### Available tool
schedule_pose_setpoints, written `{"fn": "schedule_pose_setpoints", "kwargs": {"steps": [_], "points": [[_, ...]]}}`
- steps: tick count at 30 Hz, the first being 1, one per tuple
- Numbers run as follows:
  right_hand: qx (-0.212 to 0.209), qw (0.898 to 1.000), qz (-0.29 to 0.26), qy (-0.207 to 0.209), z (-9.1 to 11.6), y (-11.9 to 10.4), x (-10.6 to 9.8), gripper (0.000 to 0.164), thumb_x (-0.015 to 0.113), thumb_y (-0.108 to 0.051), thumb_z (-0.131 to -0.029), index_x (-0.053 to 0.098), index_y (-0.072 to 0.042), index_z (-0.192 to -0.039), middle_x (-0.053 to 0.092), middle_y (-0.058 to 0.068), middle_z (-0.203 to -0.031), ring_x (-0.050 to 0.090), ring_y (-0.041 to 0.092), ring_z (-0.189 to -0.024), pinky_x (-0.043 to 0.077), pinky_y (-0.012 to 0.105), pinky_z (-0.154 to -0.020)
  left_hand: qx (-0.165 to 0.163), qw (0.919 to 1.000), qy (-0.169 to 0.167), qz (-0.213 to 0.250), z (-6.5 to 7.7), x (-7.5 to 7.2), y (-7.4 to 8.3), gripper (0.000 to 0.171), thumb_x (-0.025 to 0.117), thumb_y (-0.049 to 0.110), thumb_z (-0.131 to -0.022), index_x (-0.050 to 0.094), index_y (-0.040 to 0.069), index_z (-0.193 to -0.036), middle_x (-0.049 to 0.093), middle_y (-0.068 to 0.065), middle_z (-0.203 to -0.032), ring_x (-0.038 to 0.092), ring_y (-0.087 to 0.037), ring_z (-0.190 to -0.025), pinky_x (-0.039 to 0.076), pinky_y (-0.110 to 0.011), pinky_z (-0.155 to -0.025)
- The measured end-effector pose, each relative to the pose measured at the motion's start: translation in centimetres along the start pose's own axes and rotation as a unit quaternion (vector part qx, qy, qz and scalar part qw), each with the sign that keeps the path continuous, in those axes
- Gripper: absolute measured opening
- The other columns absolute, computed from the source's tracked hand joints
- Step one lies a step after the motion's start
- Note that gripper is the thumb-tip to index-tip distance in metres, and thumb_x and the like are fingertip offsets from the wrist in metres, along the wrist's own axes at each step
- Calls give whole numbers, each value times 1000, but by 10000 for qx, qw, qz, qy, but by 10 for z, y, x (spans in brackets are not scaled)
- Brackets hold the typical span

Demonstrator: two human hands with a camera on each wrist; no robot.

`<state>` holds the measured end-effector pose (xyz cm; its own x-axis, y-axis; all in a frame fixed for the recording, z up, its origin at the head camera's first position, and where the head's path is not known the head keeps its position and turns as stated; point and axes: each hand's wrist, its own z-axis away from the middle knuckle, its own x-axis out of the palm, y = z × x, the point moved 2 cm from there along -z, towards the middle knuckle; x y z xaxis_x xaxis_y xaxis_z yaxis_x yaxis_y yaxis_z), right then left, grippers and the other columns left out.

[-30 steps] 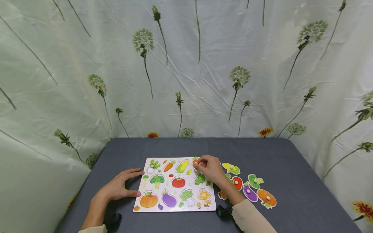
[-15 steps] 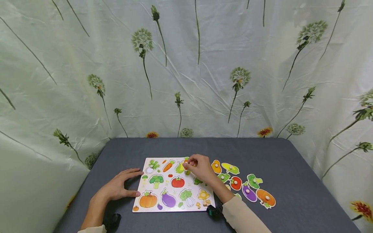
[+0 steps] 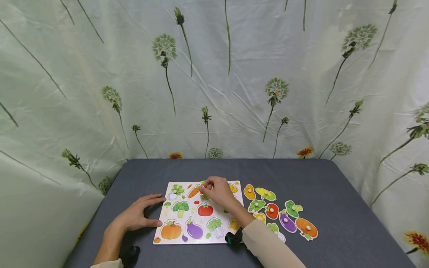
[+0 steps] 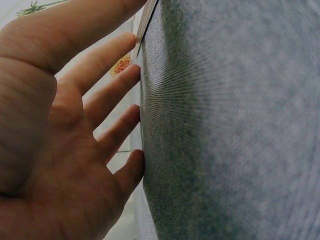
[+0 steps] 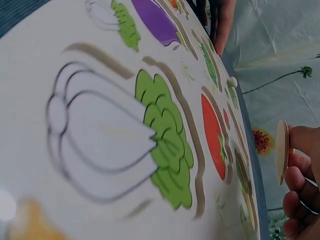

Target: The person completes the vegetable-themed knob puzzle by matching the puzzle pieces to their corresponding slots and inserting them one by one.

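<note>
A wooden vegetable puzzle board point(image 3: 182, 239) lies on the table. My left hand point(image 3: 137, 213) rests at its left edge with spread, straight fingers, thumb and fingertips touching the side. My right hand point(image 3: 218, 191) pinches a carrot puzzle piece point(image 3: 202, 187) over the top row, right beside the printed carrot point(image 3: 193, 192). The right wrist view shows that thin piece point(image 5: 282, 152) edge-on, held up off the board. A white-knobbed turnip piece point(image 3: 174, 190) sits at the board's top left corner. The right forearm hides part of the board's right side.
Several knobbed pieces lie right of the board, among them a corn point(image 3: 266, 194), a tomato point(image 3: 272, 211), an eggplant point(image 3: 287, 222), a broccoli point(image 3: 293, 209) and a pumpkin point(image 3: 306, 228). A flower-printed curtain point(image 3: 234, 93) hangs behind the grey table point(image 3: 345, 230).
My right hand has carried the carrot piece leftward along the board's top row, from the right corner to beside the printed carrot. The left hand has stayed at the board's edge.
</note>
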<state>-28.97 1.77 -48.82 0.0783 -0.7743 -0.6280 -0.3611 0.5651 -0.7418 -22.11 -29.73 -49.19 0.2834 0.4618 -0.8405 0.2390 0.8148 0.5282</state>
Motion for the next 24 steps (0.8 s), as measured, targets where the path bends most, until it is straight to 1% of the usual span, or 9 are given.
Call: {"fn": "schedule_pose_setpoints", "kwargs": {"steps": [3,10,17,24], "points": [[37,10000,60,-14,-4,-3,5,18,80,-29,-90,72,-17,-81,57,-7,-69,47,7,-62,39,22,-60,49,10000,19,26,-1,0,-1,83,89,51,-75,59,23,-147,46,-16,-158,37,-51,-144,35,-75,-106],[430,9988,136,-178,-9,-1,18,21,81,-34,-90,71,-19,-79,54,-7,-67,48,9,-62,39,23,-60,36,10000,60,9,-3,1,-3,84,88,54,-74,59,22,-147,46,-16,-157,37,-50,-145,34,-74,-107],[608,9974,272,-261,-11,2,27,24,81,-37,-89,68,-22,-75,53,-6,-66,49,11,-61,38,25,-57,157,9998,97,28,-2,0,0,82,88,52,-76,59,23,-147,47,-17,-157,36,-51,-145,34,-76,-106],[649,9968,355,-318,-12,1,37,27,83,-40,-87,67,-22,-75,54,-7,-66,49,9,-58,40,25,-56,236,9996,161,40,1,-1,-1,81,88,49,-76,60,22,-146,47,-17,-156,37,-51,-144,33,-75,-107]]}}
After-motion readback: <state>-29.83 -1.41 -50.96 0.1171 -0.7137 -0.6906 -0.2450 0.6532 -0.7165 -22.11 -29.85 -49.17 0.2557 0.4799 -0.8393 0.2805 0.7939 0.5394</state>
